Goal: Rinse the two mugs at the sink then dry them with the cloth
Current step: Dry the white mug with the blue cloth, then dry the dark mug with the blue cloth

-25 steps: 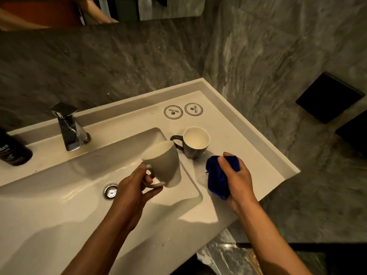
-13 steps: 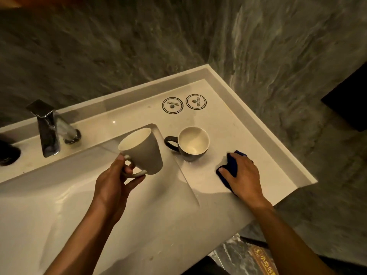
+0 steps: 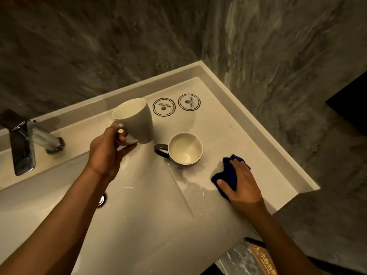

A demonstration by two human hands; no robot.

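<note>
Pale mug point(image 3: 137, 120) aloft; dark mug point(image 3: 185, 149) upright near cloth point(image 3: 226, 174).

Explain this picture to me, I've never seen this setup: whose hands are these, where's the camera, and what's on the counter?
No machine: a person works bare-handed, filmed by one head-worn camera looking down. The left hand grips a white mug by its handle, held above the sink counter. The right hand presses a blue cloth on the counter. A dark mug with a pale inside stands upright between them. Two round printed coasters lie behind it; the faucet is at left.
</note>
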